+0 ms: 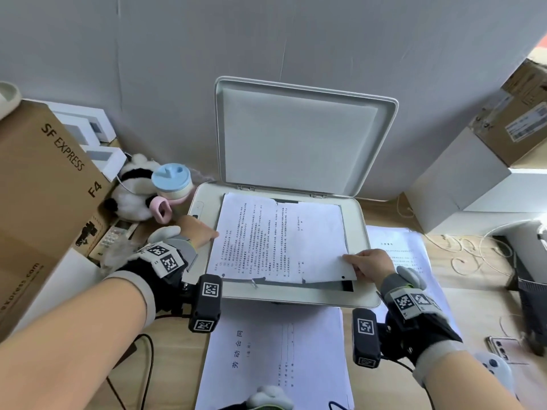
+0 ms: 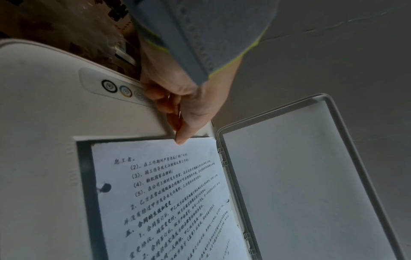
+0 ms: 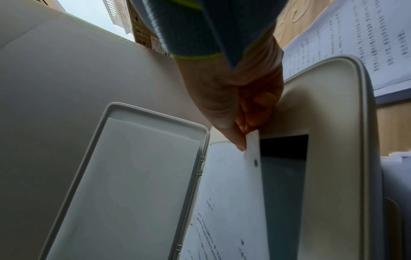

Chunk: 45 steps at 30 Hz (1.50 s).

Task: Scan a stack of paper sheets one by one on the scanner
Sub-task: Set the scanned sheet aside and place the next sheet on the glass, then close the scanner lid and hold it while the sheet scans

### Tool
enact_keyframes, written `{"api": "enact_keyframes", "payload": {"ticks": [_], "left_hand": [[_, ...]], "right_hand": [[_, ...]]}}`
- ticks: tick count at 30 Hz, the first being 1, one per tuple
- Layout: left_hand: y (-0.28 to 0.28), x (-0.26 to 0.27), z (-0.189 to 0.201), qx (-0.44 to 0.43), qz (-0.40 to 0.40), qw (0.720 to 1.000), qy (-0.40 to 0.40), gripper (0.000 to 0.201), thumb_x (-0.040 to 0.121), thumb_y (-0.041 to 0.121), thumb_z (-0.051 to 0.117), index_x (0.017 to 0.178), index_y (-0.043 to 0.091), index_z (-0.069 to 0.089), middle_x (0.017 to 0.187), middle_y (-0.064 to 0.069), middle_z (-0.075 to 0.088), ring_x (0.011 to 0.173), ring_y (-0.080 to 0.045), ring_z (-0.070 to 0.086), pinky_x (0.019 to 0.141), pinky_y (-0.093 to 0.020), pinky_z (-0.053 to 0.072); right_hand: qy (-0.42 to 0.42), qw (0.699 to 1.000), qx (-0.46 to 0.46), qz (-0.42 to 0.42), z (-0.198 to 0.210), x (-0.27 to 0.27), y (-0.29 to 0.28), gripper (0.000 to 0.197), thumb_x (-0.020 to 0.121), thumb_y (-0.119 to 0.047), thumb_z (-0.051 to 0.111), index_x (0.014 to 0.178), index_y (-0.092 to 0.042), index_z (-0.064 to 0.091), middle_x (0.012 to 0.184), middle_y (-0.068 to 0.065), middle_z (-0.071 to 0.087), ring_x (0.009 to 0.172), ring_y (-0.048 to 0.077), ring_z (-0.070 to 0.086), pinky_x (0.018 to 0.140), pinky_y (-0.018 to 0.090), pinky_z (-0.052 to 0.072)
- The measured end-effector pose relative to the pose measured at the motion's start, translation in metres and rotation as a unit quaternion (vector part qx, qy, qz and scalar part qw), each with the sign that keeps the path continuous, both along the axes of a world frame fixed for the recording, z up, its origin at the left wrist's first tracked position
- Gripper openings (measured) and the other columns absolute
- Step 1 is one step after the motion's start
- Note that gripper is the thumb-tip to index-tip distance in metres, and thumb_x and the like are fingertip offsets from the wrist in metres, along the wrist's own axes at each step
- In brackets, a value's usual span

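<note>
Right sheet [image 1: 313,244] corner pinched between right hand [image 1: 370,266] fingers; left hand [image 1: 201,232] thumb touches left sheet [image 1: 245,241] edge, grasp unclear.

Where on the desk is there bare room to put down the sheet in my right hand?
For the sheet, bare desk shows right of the scanner, between the right stack and the phone. A strip lies left of the front stack, crossed by a black cable. Left of the scanner is crowded: box, plush toy, cup. White cables clutter the far right.
</note>
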<state>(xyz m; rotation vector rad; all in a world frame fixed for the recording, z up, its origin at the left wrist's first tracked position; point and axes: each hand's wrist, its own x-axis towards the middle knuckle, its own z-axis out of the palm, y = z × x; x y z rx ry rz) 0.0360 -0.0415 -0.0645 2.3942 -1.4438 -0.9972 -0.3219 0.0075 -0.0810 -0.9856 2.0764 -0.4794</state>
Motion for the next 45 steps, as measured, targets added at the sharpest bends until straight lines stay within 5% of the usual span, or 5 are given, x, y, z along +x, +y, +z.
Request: {"api": "enact_keyframes", "payload": {"ticks": [9, 14, 17, 24, 45], "left_hand": [[-0.021, -0.011, 0.015, -0.11, 0.069, 0.99, 0.063, 0.01, 0.083, 0.01, 0.062, 0.083, 0.014, 0.053, 0.071, 0.003, 0.048, 0.088, -0.015, 0.043, 0.053, -0.008, 0.026], [-0.076, -0.017, 0.054, -0.239, 0.063, 0.951, 0.186, 0.057, 0.083, 0.004, 0.054, 0.138, 0.011, 0.04, 0.135, -0.012, 0.048, 0.122, -0.026, 0.049, 0.097, -0.033, 0.045], [-0.105, -0.025, 0.09, -0.288, 0.066, 0.916, 0.273, 0.071, 0.083, -0.002, 0.046, 0.148, 0.02, 0.025, 0.145, -0.009, 0.039, 0.109, -0.028, 0.058, 0.073, -0.03, 0.052], [-0.118, -0.009, 0.114, -0.281, 0.209, 0.865, 0.359, 0.025, 0.089, 0.021, 0.039, 0.072, 0.012, 0.055, 0.078, -0.006, 0.063, 0.033, -0.008, 0.056, 0.039, -0.019, 0.033], [0.007, 0.022, -0.01, -0.123, 0.148, 0.947, 0.257, 0.021, 0.091, 0.012, 0.051, 0.071, 0.012, 0.057, 0.072, -0.003, 0.056, 0.067, -0.027, 0.057, 0.043, -0.014, 0.046]], "right_hand": [[0.0, 1.0, 0.011, 0.013, 0.007, -0.007, -0.009, 0.036, 0.082, -0.033, 0.068, 0.058, -0.011, 0.051, 0.054, 0.003, 0.046, 0.05, 0.019, 0.039, 0.048, 0.024, 0.03], [-0.075, 0.995, -0.046, -0.041, 0.015, -0.012, -0.009, 0.024, 0.091, -0.023, 0.055, 0.073, -0.007, 0.058, 0.06, 0.004, 0.048, 0.05, 0.016, 0.04, 0.045, 0.023, 0.028], [-0.124, 0.987, -0.062, -0.077, 0.018, -0.016, -0.007, 0.023, 0.094, -0.021, 0.05, 0.077, -0.008, 0.059, 0.062, 0.005, 0.049, 0.053, 0.016, 0.042, 0.048, 0.023, 0.029], [-0.215, 0.955, -0.11, -0.175, 0.019, -0.027, -0.001, 0.026, 0.095, -0.027, 0.043, 0.078, -0.013, 0.056, 0.049, -0.004, 0.048, 0.035, 0.006, 0.043, 0.04, 0.015, 0.031], [-0.207, 0.966, -0.093, -0.12, 0.015, -0.024, 0.034, 0.019, 0.091, -0.012, 0.048, 0.095, -0.005, 0.065, 0.083, 0.011, 0.066, 0.065, 0.024, 0.058, 0.048, 0.022, 0.048]]}}
